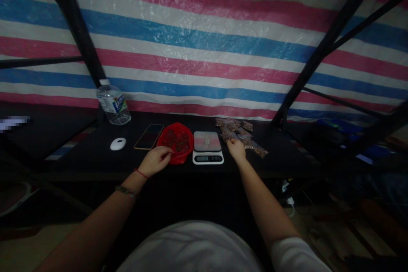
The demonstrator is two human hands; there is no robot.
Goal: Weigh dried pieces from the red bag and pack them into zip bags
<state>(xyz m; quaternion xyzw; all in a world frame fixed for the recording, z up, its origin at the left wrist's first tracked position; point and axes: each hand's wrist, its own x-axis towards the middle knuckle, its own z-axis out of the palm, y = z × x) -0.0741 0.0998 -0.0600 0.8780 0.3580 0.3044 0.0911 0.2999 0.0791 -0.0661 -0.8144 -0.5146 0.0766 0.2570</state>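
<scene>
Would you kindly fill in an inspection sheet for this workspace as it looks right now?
Surface: dark table, dimly lit.
Job's things: red plastic bag with dark contents; digital scale with a small pale item on its platform; small filled clear packets piled at the right.
Clutter: water bottle, standing; white round object; phone, lying flat.
Hands: left hand touches the red bag's edge; right hand rests at the packets; whether either grips anything cannot be told.
Cables: white plug and cord on the floor, lower right.
Surroundings: striped tarpaulin behind; dark metal frame bars on both sides.
</scene>
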